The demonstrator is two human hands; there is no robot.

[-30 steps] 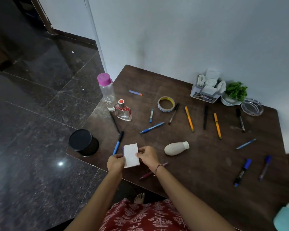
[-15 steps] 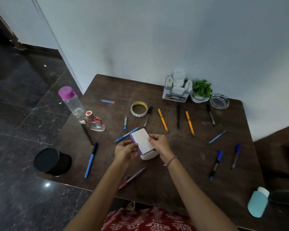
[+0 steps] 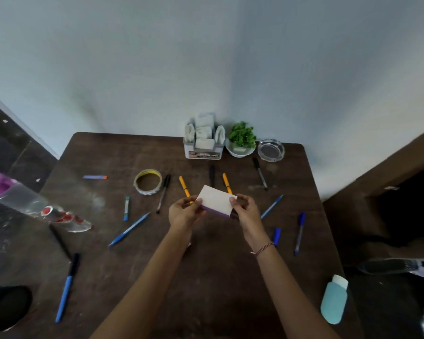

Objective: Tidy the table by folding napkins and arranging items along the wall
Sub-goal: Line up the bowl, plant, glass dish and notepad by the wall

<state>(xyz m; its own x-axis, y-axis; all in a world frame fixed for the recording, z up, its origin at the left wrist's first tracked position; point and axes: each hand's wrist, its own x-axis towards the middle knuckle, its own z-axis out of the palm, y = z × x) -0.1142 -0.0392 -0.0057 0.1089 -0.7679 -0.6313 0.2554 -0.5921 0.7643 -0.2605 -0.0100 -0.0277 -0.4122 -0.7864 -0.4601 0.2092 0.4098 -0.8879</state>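
Both hands hold a small white box with a purple side [image 3: 216,201] above the middle of the dark wooden table [image 3: 206,277]. My left hand [image 3: 184,212] grips its left end and my right hand [image 3: 245,212] grips its right end. At the back, against the wall, stands a grey holder with folded white napkins [image 3: 204,138], beside a small green plant in a white bowl [image 3: 241,140] and a glass ashtray [image 3: 271,149]. Several pens and markers lie scattered over the table, among them two orange pens [image 3: 184,187].
A roll of tape [image 3: 147,181] lies left of centre. A clear bottle with a pink cap [image 3: 12,193] and a glass perfume bottle [image 3: 66,218] stand at the left edge. A black round container [image 3: 8,307] sits at the front left, a teal bottle [image 3: 333,299] at the front right.
The box was lifted from the table's front left edge and carried toward the middle and back, turning from upright to lengthwise. The white bottle is now out of sight under my hands.
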